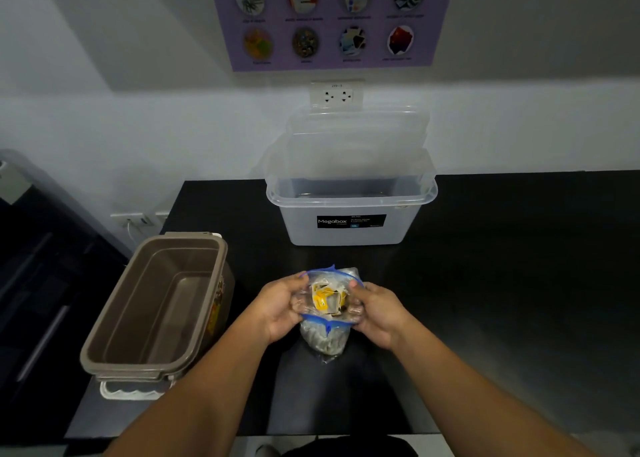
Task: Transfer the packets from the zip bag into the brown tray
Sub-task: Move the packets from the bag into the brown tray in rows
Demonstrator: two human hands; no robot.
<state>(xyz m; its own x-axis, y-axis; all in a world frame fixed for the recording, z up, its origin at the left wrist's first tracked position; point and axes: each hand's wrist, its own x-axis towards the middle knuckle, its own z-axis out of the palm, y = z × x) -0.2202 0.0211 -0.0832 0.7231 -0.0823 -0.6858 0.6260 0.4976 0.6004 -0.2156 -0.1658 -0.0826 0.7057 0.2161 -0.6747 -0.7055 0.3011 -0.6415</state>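
At the tabletop's left edge sits the brown tray, a white lid partly hidden beneath it. Near the front middle, our left hand and right hand grip the zip bag by its open mouth, fingers curled round the rim. The packets are inside, their print unreadable. Behind it stands a clear box, its clear lid propped against the wall.

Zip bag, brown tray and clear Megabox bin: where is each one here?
zip bag (322, 340), head view, on its lower bulge.
brown tray (166, 314), head view, on its bare inner floor.
Megabox bin (349, 237), head view, on its front wall.
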